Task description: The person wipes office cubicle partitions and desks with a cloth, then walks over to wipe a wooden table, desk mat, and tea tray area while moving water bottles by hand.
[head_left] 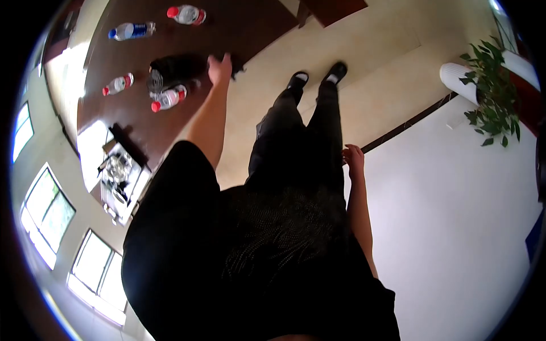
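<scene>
My left hand (219, 69) reaches out over the brown table and is closed on one end of a dark, bag-like bundle (181, 67). A bit of dark material also shows on the far side of the hand. At the bundle's other end a clear, round bottle-like shape (156, 83) shows; I cannot tell whether it is inside. Beside the bundle lies a red-capped bottle (169, 98). My right hand (354, 159) hangs by my right thigh, its fingers loosely bent and apart, with nothing visible in it.
The brown table (239, 25) also bears a blue-capped bottle (132, 30), a red-capped bottle (186, 15) and a smaller one (118, 84). A tray (132, 192) with glassware stands at the table's near end. A leafy plant (492, 94) is at right, by a white wall (443, 216).
</scene>
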The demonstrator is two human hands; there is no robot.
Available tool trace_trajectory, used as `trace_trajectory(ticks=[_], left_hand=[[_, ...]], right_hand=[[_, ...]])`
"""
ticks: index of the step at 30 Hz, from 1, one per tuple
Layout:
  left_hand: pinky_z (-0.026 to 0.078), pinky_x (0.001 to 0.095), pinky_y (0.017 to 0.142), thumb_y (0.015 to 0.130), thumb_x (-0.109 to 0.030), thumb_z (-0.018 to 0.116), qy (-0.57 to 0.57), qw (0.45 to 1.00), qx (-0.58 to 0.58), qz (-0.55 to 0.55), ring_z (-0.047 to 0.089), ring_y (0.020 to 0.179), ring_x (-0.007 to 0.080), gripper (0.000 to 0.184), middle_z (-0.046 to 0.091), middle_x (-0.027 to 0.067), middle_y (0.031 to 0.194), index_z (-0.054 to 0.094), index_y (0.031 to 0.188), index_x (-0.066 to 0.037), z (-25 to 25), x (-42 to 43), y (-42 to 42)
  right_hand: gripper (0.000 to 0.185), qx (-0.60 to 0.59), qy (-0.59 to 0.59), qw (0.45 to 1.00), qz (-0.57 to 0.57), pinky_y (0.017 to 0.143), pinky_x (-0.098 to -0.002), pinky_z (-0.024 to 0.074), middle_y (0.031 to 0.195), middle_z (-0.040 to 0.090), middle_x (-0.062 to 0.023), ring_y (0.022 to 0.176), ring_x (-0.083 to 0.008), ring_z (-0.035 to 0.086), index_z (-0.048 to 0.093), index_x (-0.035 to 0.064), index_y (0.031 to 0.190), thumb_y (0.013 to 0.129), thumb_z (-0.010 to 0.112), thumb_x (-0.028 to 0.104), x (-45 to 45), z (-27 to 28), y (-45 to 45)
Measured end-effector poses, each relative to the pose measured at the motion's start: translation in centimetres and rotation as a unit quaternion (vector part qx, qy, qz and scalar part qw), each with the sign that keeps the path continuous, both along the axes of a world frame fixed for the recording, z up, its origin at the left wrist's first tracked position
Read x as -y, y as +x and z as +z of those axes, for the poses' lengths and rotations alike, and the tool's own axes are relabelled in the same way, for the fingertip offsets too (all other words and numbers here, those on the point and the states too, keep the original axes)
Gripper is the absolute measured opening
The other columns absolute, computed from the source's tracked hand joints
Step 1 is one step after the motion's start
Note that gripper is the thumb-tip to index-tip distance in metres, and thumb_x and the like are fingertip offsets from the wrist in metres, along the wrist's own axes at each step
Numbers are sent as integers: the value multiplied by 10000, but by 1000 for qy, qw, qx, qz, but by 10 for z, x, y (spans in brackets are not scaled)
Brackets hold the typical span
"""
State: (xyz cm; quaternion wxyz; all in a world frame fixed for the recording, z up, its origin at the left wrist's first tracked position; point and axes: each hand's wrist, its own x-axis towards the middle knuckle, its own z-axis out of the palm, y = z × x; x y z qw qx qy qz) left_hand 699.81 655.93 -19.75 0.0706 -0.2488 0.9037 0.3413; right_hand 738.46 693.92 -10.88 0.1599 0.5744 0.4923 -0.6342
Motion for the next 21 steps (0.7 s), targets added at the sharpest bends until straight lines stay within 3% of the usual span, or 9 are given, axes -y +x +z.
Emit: trace_trajectory(ticks=[1, 3, 5, 7, 9, 10, 16, 21], left_hand=[[462, 445, 936, 786, -464, 679, -9, 999, 50, 11, 587, 1091, 442, 643, 623, 265, 1154, 486, 1249, -61, 8, -16, -20], [481, 438, 915, 770, -454, 699, 25, 998, 59, -9, 597, 1088, 426, 642, 625, 265, 1141, 486, 1223, -53, 14, -50, -42], [485, 454, 903, 759, -459, 711, -5, 993, 86, -82, 604, 1077, 421, 670, 632, 261, 1127, 467, 1234, -55, 15, -91, -56], [515, 443, 850, 757, -472, 738, 36, 988, 104, -109, 649, 1001, 375, 705, 656, 224, 1075, 441, 1280, -105, 1, -126, -54], [510, 453, 858, 758, -446, 743, -32, 990, 28, -134, 643, 1002, 391, 683, 654, 224, 1080, 442, 1268, -106, -9, -149, -49], [504, 455, 865, 759, -435, 743, -16, 990, 65, -124, 636, 1009, 402, 668, 654, 222, 1084, 455, 1256, -96, 4, -159, -51], [509, 420, 856, 726, -388, 774, -18, 986, 42, -161, 637, 1023, 378, 609, 659, 205, 1083, 523, 1174, -60, 17, -123, -32], [506, 404, 867, 724, -349, 775, -35, 997, 59, -23, 647, 1014, 362, 581, 679, 197, 1048, 546, 1199, -104, 10, -42, -1]], right_hand=[[209, -6, -3, 999, 45, 667, -241, 476, 792, 659, -53, 751, -130, 621, 680, 38, 996, 901, 541, 161, -9, -16, 3], [201, 17, 117, 984, 136, 659, -237, 457, 788, 666, -39, 721, -104, 589, 713, 21, 925, 880, 563, 148, -30, -36, -2], [233, -57, 194, 947, 250, 651, -255, 466, 763, 670, -46, 707, -113, 595, 720, 28, 917, 879, 557, 192, -73, -47, -13], [219, 26, -29, 996, 75, 683, -304, 504, 851, 677, -74, 769, -172, 648, 669, 88, 1036, 904, 558, 222, -117, -28, -39], [221, 65, -21, 993, 97, 681, -287, 496, 851, 668, -58, 764, -161, 636, 661, 101, 1037, 899, 580, 255, -157, -8, -73], [231, 47, -3, 995, 92, 683, -286, 496, 852, 667, -60, 769, -162, 636, 659, 100, 1030, 891, 587, 270, -180, -7, -82], [254, 30, 32, 995, 87, 692, -276, 502, 848, 669, -61, 773, -148, 634, 650, 89, 1033, 897, 564, 286, -261, -20, -133], [257, 60, 2, 988, 140, 719, -293, 497, 871, 668, -74, 782, -161, 629, 640, 95, 1043, 883, 578, 286, -255, -20, -152]])
